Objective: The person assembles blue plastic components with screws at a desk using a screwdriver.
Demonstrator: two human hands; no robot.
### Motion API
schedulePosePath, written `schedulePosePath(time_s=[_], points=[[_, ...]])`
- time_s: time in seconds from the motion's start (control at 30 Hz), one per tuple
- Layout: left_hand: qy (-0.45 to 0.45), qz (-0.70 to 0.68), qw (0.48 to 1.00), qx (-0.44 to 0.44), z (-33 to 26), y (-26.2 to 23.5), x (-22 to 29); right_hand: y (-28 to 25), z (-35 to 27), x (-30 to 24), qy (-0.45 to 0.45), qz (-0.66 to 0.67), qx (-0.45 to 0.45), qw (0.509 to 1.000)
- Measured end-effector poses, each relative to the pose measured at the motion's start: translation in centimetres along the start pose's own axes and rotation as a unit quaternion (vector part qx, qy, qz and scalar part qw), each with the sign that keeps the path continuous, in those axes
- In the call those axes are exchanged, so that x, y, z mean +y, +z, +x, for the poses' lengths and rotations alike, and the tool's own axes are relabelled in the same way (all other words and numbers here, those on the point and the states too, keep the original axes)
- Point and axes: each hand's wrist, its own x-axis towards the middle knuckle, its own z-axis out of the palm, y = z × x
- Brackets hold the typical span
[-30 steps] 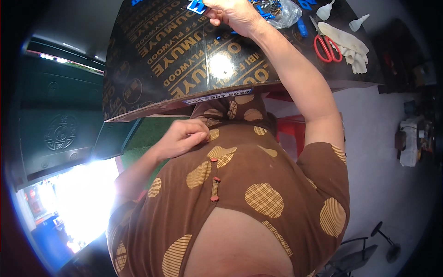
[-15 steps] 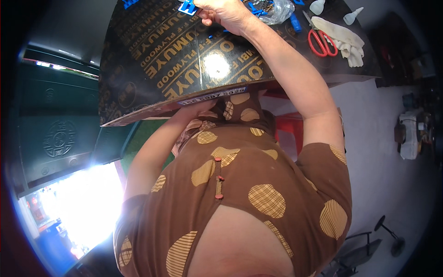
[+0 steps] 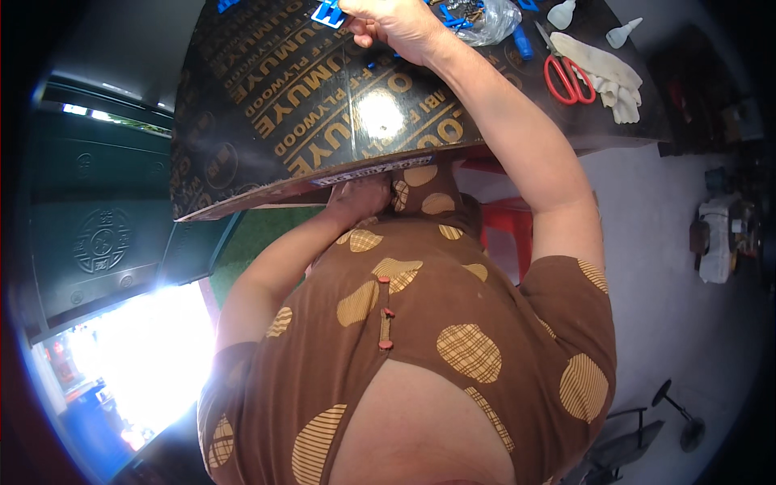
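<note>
Landmark: red-handled scissors [image 3: 572, 79] on the dark printed surface [image 3: 267, 113]. Blue-and-white piece [image 3: 327, 14] is well left of the scissors and farther from the body, partly cut by the top edge of view. Key relation: it sticks out leftward from the right hand's [image 3: 400, 28] fingertips, so the grip has its right side only. Long axis: can't tell, too much cropped or behind fingers. Right hand is on it; left hand [image 3: 362, 198] is well apart, left of the scissors and nearer the body, at the surface's near edge by the lap.

Right grip: closed in a pinch, thumb side against fingers, holding the piece, raised or resting unclear. Left grip: bent, partly shadowed under the edge; can't tell how far closed or if it holds anything.

Also: clear plastic bag [image 3: 495, 24] left of the scissors and farther out, small blue and brassy parts by it; blue tube [image 3: 523, 44] just left of the scissors; off-white cloth [image 3: 602, 77] just right of the scissors, right up by the handles.
</note>
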Motion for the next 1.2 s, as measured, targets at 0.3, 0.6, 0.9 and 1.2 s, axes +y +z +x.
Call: schedulePosePath(time_s=[0.3,0.6,0.9,1.2], points=[[-0.022,-0.004,1.0,-0.007,0.2,-1.7,1.4,-1.2,0.5,2.3,0.044,0.005,0.029,0.999],[0.062,-0.073,0.988,0.121,-8.5,-5.4,-0.9,-0.8,0.1,0.5,0.059,0.044,0.048,0.996],[-0.009,-0.394,0.917,-0.063,-17.6,-20.5,0.5,-0.4,-0.2,-0.3,0.071,0.085,0.055,0.992],[0.115,-0.077,0.957,0.256,-2.3,-26.2,-0.9,-1.1,0.0,-0.2,0.06,0.073,0.083,0.992]])
